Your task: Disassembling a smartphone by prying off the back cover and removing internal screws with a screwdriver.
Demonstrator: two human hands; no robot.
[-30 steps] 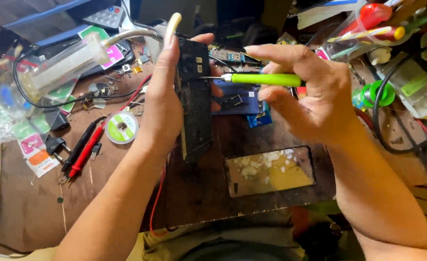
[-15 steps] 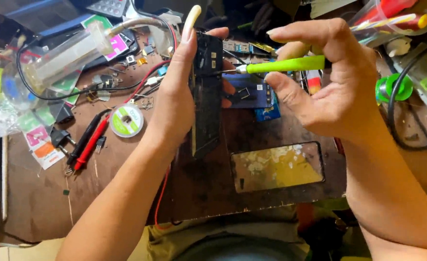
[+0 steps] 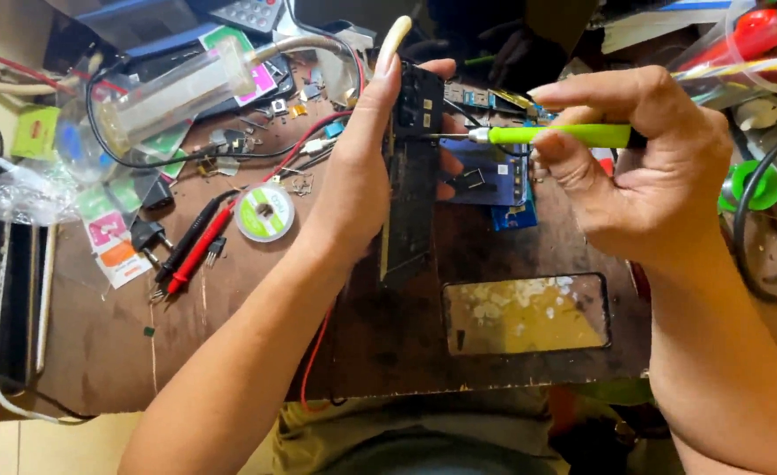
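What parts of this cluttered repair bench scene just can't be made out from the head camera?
- Tip of the green-handled screwdriver in the right hand: too fine, lost against the black opened phone.
- Phone's near face: covered by the left hand.
- Red-handled tool at top right: cut off by the frame edge.
- Small parts by the round solder reel: too small to identify.
- Bench's left side: blurred clear plastic bag.

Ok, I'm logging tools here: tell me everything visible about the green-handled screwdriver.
The screwdriver has a slim bright green handle, plastic by its look, a silvery collar and a thin dark shaft. It lies level, tip pointing left at the dark phone held edge-up in the left hand. The right hand pinches its handle.
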